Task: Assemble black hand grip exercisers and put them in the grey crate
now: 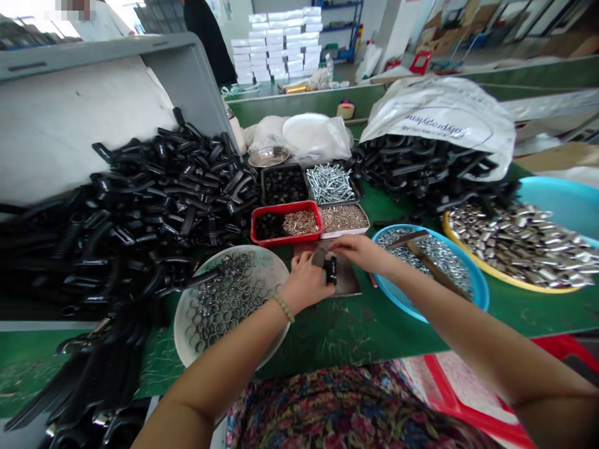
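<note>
My left hand (309,277), with a beaded bracelet on its wrist, is closed around a black plastic part (331,271) above a flat metal plate (346,280). The fingers of my right hand (358,251) are pinched together at the far side of that part; whatever they hold is too small to make out. Just beyond my hands sit a red tray (254,232) with black pieces and copper-coloured pins, and a white tray (344,232) of small rivets. A white bowl of metal rings (238,299) lies left of my left hand.
Black handle-like parts (178,187) fill a tipped grey crate (187,68). A hammer (435,268) lies across a blue basin (484,305) of small metal pieces. Farther right stands a yellow basin (519,285) of shiny metal pieces. Screws (330,183) fill a black tray. People stand behind the bench.
</note>
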Available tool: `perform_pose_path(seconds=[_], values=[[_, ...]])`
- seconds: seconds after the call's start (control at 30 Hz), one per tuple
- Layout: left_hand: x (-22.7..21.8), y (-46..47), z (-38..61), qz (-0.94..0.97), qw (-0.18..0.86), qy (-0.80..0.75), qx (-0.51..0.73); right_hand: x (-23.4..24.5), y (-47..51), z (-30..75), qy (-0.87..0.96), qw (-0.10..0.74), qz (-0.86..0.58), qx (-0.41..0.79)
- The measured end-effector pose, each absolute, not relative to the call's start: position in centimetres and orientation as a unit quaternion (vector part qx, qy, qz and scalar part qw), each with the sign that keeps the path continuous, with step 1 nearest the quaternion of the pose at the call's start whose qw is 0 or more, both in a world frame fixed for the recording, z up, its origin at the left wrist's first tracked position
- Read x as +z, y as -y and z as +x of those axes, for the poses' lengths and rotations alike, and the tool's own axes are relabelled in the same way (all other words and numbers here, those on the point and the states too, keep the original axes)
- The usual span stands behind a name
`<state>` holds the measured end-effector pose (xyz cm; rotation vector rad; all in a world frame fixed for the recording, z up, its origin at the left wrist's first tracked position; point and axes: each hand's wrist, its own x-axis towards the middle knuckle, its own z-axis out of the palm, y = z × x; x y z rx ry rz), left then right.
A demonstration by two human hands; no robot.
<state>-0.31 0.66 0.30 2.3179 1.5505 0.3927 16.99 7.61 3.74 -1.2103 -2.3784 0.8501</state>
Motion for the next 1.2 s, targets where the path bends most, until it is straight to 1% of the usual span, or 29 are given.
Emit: perform_pose_path(seconds=[0.07,0.2,0.4,0.5,0.53,0.57,0.63,0.7,0.77,0.83,0.93,1.03,1.07,1.17,1.2], values=[[0.2,-0.6,-0.3,0.814,0.152,-0.544,0.137,3.1,-6.3,18.1,0.827,0.137,-0.459,0.295],[0.0,-0.6,-0.2,0.815,0.138,-0.546,0.138,2.2,-5.6,17.8,0.852,0.076,-0.48,0.194],[0.1,-0.5,-0.1,0.817,0.134,-0.541,0.146,1.9,-4.9,15.8,0.885,0.05,-0.448,0.118],[0.1,-0.5,-0.1,0.813,0.133,-0.547,0.149,2.2,-4.1,16.9,0.907,0.041,-0.415,0.06],[0.0,-0.5,-0.1,0.812,0.134,-0.549,0.149,2.3,-3.8,18.0,0.904,0.044,-0.425,0.031],[0.0,-0.5,-0.1,0.812,0.135,-0.548,0.148,2.4,-3.6,19.5,0.888,0.048,-0.457,-0.002],[-0.1,-0.6,-0.1,0.816,0.133,-0.544,0.146,2.4,-3.1,23.2,0.816,0.039,-0.573,-0.065],[-0.2,-0.6,-0.1,0.82,0.124,-0.54,0.146,2.0,-2.7,26.9,0.729,-0.012,-0.678,-0.096],[-0.1,-0.6,-0.1,0.818,0.119,-0.543,0.147,1.6,-2.3,29.4,0.687,-0.058,-0.719,-0.084],[0.0,-0.5,0.0,0.815,0.118,-0.549,0.142,1.5,-1.6,29.8,0.677,-0.058,-0.732,-0.053],[0.1,-0.5,0.1,0.815,0.114,-0.553,0.126,2.6,-0.3,26.8,0.68,0.022,-0.732,0.036],[0.0,-0.5,0.1,0.812,0.111,-0.556,0.137,5.0,1.0,22.5,0.741,0.078,-0.643,0.177],[-0.1,-0.5,0.0,0.81,0.115,-0.557,0.146,5.8,1.3,21.3,0.761,0.091,-0.61,0.204],[-0.5,-0.6,-0.2,0.807,0.131,-0.552,0.164,7.2,1.6,19.1,0.776,0.153,-0.576,0.208],[-0.6,-0.6,-0.2,0.808,0.131,-0.55,0.165,7.2,1.5,18.8,0.774,0.154,-0.58,0.2]])
